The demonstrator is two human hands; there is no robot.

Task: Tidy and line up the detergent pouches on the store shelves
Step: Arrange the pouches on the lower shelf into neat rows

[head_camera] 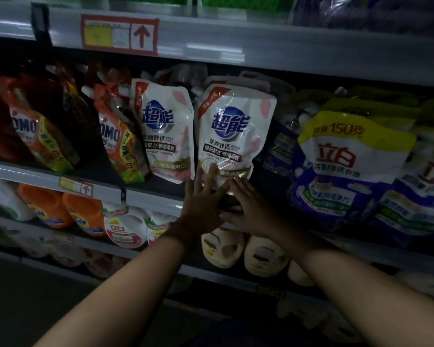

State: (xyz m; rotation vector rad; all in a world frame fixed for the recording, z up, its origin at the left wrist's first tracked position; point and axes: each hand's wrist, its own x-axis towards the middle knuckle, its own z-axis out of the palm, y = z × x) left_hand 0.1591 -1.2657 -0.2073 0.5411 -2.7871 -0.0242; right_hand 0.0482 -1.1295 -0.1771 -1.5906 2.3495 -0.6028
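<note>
Both arms reach up to the front edge of the middle shelf (158, 196). The left hand (203, 204) lies flat, fingers straight and spread, its tips pressing the bottom of a white pouch (233, 136). The right hand (251, 209) is beside it, fingers straight, touching the same pouch's lower edge; neither hand grips it. The pouch stands at the shelf's front edge, leaning a little right, and reads "超能" and "柔顺舒适". A second white pouch (164, 131) just to its left bears the same name. Farther left stand orange pouches (118, 144) marked "OMO"; to the right, a purple and yellow pouch (346, 171) reads "立白" and "150克".
</note>
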